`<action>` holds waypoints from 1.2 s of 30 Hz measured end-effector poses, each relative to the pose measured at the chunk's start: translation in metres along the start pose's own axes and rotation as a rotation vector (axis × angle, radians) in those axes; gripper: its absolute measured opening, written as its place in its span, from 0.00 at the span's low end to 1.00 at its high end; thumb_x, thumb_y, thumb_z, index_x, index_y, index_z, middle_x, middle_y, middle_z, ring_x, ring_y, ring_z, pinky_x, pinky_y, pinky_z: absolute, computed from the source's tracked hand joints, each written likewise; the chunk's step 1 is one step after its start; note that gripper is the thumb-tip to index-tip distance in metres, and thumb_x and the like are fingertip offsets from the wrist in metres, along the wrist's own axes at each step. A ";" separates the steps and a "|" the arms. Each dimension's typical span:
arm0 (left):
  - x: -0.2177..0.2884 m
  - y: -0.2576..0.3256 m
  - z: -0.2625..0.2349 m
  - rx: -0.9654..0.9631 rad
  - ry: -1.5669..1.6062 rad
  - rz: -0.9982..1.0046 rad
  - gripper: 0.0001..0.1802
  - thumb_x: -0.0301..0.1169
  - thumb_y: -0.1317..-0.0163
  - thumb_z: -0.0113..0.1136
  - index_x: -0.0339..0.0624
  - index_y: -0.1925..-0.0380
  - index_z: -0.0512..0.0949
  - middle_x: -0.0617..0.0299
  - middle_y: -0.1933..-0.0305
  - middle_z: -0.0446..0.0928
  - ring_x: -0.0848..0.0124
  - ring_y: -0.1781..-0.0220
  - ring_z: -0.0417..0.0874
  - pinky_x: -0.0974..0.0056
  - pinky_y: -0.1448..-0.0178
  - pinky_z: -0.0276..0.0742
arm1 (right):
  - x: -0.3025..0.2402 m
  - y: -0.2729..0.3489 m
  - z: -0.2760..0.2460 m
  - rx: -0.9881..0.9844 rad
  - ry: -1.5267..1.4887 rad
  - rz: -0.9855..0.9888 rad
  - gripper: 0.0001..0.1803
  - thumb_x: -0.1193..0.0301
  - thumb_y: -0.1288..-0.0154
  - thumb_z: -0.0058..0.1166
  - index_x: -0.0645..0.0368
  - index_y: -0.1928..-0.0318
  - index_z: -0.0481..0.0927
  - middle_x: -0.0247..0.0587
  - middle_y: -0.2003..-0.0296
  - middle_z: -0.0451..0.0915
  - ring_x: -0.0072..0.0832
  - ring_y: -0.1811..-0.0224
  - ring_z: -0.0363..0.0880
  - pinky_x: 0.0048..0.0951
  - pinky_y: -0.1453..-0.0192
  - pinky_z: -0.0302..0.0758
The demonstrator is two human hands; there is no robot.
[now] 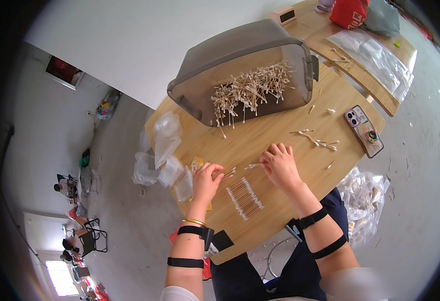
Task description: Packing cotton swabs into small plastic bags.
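Observation:
My left hand (pixel 207 181) pinches a few cotton swabs (pixel 228 174) at the near left of a wooden table (pixel 260 140). My right hand (pixel 279 163) grips another small bunch of swabs (pixel 254 165) by its fingertips. Just in front of both hands lies a neat row of aligned swabs (pixel 244 197). A grey plastic bin (pixel 245 67) lies tipped on its side at the table's far part, a heap of swabs (pixel 252 90) spilling from it.
Loose swabs (pixel 319 142) lie right of my hands, beside a phone (pixel 364 130) in a patterned case. Clear small bags (pixel 168 150) pile at the table's left edge. A second table (pixel 360 50) holds a clear bag and a red pouch (pixel 349 12). A plastic bag (pixel 365 198) sits on the floor.

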State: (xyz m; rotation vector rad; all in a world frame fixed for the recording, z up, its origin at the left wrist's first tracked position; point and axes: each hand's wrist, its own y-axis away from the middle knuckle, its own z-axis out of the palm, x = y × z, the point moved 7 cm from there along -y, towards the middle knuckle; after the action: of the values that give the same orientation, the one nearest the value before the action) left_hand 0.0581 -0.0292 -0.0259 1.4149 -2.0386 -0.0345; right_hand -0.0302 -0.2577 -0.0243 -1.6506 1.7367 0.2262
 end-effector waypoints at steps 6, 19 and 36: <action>0.028 0.041 0.020 0.345 -0.141 0.286 0.25 0.43 0.29 0.57 0.39 0.39 0.75 0.49 0.36 0.75 0.55 0.33 0.74 0.51 0.28 0.65 | -0.006 -0.004 0.001 0.035 -0.014 0.021 0.06 0.74 0.46 0.63 0.52 0.69 0.79 0.35 0.65 0.74 0.36 0.54 0.72 0.38 0.44 0.67; 0.041 0.055 0.062 0.287 -0.351 0.217 0.45 0.58 0.25 0.37 0.31 0.23 0.47 0.41 0.18 0.45 0.49 0.16 0.41 0.41 0.17 0.28 | -0.009 -0.006 0.002 0.061 0.009 0.035 0.04 0.74 0.44 0.61 0.54 0.68 0.79 0.38 0.64 0.75 0.39 0.54 0.72 0.39 0.46 0.67; 0.036 0.062 0.055 0.302 -0.324 0.256 0.41 0.56 0.24 0.37 0.36 0.24 0.53 0.49 0.22 0.57 0.53 0.19 0.55 0.37 0.18 0.32 | -0.010 -0.007 0.010 0.067 0.039 0.059 0.04 0.73 0.44 0.62 0.52 0.67 0.81 0.37 0.63 0.76 0.37 0.53 0.72 0.38 0.45 0.67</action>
State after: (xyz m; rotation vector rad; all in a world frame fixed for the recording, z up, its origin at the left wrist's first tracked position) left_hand -0.0293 -0.0517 -0.0283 1.3797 -2.5688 0.1703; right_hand -0.0203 -0.2451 -0.0234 -1.5666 1.8039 0.1627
